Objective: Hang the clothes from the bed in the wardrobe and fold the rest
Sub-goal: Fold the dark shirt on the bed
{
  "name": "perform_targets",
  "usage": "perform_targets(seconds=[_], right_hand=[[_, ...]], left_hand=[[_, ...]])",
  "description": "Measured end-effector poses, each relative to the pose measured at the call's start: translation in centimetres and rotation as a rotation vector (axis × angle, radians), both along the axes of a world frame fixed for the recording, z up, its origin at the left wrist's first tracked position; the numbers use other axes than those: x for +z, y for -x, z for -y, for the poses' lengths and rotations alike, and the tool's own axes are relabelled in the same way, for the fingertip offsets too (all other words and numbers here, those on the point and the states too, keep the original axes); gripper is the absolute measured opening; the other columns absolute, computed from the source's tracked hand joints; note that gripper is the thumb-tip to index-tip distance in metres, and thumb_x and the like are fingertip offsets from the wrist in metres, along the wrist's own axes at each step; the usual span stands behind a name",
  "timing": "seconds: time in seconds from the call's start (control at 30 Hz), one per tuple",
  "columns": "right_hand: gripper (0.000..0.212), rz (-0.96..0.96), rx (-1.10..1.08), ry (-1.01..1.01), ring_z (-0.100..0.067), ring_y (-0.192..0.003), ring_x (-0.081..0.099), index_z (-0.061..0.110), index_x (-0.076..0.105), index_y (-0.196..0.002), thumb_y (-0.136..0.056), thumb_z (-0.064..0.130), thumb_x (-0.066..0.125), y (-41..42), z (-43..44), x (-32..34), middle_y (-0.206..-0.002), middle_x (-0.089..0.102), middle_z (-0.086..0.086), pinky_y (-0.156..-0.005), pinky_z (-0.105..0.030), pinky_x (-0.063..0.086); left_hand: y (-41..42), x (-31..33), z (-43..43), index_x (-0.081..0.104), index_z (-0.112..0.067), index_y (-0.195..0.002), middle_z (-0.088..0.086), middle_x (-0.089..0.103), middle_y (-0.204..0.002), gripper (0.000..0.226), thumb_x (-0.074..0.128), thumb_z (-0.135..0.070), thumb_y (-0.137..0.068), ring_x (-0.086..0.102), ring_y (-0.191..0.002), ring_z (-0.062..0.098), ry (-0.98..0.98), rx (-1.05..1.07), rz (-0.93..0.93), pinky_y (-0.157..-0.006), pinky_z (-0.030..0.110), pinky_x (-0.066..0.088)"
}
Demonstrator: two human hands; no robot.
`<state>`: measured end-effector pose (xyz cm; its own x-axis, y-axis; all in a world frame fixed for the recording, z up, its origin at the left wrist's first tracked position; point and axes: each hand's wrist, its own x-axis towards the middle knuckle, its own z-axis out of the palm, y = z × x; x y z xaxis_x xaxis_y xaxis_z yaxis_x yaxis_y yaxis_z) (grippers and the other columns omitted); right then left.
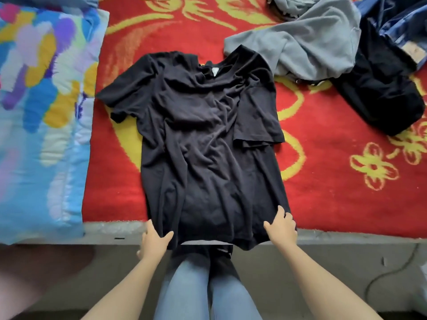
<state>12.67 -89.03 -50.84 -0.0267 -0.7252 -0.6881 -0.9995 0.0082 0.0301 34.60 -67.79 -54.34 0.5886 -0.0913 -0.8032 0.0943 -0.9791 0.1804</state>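
The left grip (153, 239) pinches the near left corner of the black T-shirt (208, 135), thumb on top of the hem. The right grip (280, 227) clutches the near right corner, fingers curled into the cloth. The shirt lies flat, collar away, on the bed's red blanket (323, 181), its hem over the bed edge. A grey sweatshirt (300, 42) touches its far right shoulder. A dark garment (379, 93) lies further right, and a colourful quilt (41, 100) lies left.

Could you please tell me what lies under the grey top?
A black garment pokes out from under the grey top, on the red blanket; whatever else lies beneath is covered.
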Motion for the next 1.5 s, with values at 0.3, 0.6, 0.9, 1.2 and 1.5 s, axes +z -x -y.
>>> perform_targets(seconds=[0.3, 0.6, 0.9, 1.2, 1.5], right_hand=[[0.033, -0.001, -0.103, 0.176, -0.036, -0.117, 0.045, 0.003, 0.052, -0.122, -0.096, 0.024, 0.046, 5.8, 2.0, -4.8, -0.123, 0.053, -0.021, -0.094, -0.041, 0.035], [0.020, 0.473, -0.619, 0.415, -0.024, -0.085, 0.040, -0.001, 0.047, -0.105, -0.093, 0.012, 0.038, 7.3, 2.2, -2.5, -0.092, 0.046, -0.010, -0.071, -0.032, 0.026], [0.023, 0.183, -0.399, 0.299, -0.037, -0.098, 0.055, 0.006, 0.052, -0.107, -0.089, 0.018, 0.045, 10.3, 2.3, -0.2, -0.106, 0.061, -0.021, -0.077, -0.037, 0.037], [0.034, -0.271, 0.005, -0.133, -0.027, -0.121, 0.049, 0.012, 0.047, -0.125, -0.092, 0.014, 0.040, 10.3, 0.9, -0.6, -0.132, 0.053, -0.011, -0.100, -0.035, 0.034], [0.041, 0.025, 0.144, 0.029, -0.033, -0.124, 0.039, 0.010, 0.043, -0.130, -0.092, 0.023, 0.047, 0.9, 3.7, -0.5, -0.134, 0.044, -0.015, -0.096, -0.042, 0.035]], left_hand=[[1.4, -3.7, -1.9, 0.053, -0.002, -0.087, 0.012, 0.050, -0.084, 0.016, 0.055, -0.017, -0.092, 0.046, -0.078, 0.024, 0.273, 0.314, 0.239, -0.070, 0.036, 0.039], [0.1, -0.2, -5.3, 0.051, -0.012, -0.083, 0.001, 0.048, -0.078, 0.015, 0.055, -0.022, -0.095, 0.045, -0.082, 0.019, 0.420, 0.821, 0.209, -0.077, 0.032, 0.037], [-0.9, 1.6, -8.6, 0.054, -0.003, -0.118, 0.011, 0.054, -0.106, 0.028, 0.057, -0.001, -0.090, 0.051, -0.093, 0.023, 0.418, 0.839, 0.220, -0.074, 0.035, 0.043], [0.7, 0.8, -11.4, 0.060, -0.003, -0.117, 0.022, 0.061, -0.114, 0.042, 0.045, 0.012, -0.081, 0.053, -0.103, 0.041, 0.008, 0.429, 0.343, -0.087, 0.039, 0.042], [-1.3, 1.2, -2.2, 0.042, -0.009, -0.138, 0.020, 0.044, -0.138, 0.054, 0.057, -0.001, -0.087, 0.043, -0.124, 0.036, 0.215, 0.183, 0.248, -0.102, 0.046, 0.037]])
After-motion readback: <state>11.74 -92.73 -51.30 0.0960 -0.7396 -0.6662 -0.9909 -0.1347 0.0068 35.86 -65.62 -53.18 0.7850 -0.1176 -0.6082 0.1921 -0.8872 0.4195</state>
